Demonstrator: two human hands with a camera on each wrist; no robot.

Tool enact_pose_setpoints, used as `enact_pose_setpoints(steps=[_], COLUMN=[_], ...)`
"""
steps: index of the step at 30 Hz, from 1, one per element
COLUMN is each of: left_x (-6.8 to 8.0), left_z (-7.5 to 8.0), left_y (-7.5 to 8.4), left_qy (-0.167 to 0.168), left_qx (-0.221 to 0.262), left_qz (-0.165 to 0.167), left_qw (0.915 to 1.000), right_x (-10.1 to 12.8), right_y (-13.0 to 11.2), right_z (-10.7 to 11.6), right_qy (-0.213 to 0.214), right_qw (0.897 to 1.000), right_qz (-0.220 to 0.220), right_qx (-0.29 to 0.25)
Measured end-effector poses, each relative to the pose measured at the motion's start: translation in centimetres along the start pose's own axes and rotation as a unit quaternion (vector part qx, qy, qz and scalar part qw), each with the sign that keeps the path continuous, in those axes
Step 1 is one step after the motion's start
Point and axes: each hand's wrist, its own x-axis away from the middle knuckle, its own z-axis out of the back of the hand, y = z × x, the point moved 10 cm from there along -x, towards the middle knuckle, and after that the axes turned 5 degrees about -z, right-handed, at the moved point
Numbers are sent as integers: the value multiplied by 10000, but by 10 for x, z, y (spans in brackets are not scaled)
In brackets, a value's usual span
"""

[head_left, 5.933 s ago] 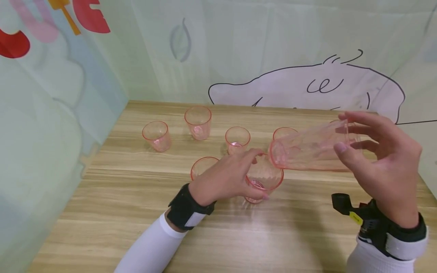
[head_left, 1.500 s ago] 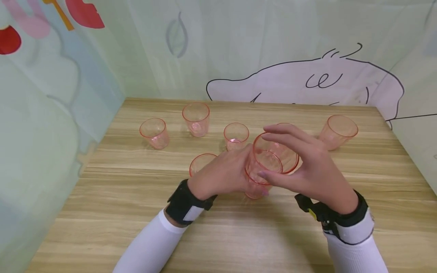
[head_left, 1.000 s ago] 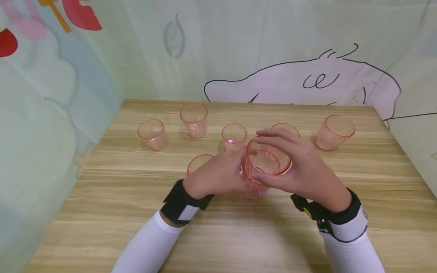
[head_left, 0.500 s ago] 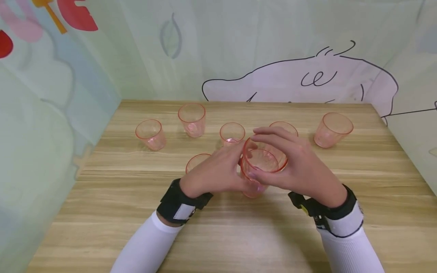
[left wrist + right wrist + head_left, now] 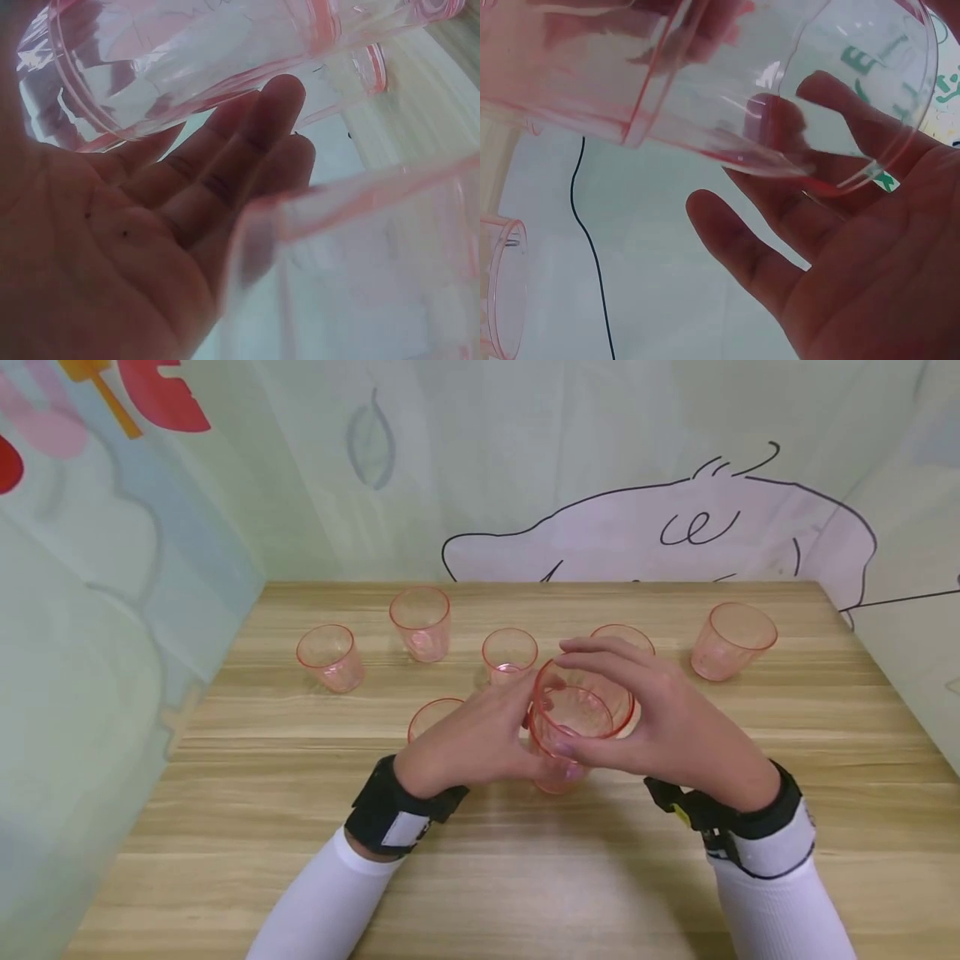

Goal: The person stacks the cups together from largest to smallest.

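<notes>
Nesting pink cups at the table's (image 5: 225, 827) middle.
Left hand (image 5: 480, 739) is gripping the lower cup (image 5: 558, 772); right hand (image 5: 663, 727) is clasping the upper cup (image 5: 592, 689), partly seated inside. Six loose cups (image 5: 330, 656) are awaiting.

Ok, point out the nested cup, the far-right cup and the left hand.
nested cup (image 5: 592, 689), head view, near inner wall
far-right cup (image 5: 731, 639), head view, side wall
left hand (image 5: 472, 743), head view, back of hand

White sleeves (image 5: 322, 906); black wrist straps (image 5: 390, 806), white patches; yellow tag on right.
</notes>
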Motion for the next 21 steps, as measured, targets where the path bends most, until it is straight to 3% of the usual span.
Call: enact_pose_setpoints(steps=[7,15,21], left_x=[0,-1,1], left_z=[1,-1,-3], left_y=[5,4,-1], left_qy=[18,-50,-117], left_qx=[149,303,79], left_qz=[-169,-144,38], left_qw=[9997,9994,9999], right_x=[1,8,11], right_y=[-2,11,16], right_z=[10,27,33], right_qy=[-9,101,146], right_qw=[9997,9996,9988], right_qz=[85,-171,-371], right_qx=[-235,193,285])
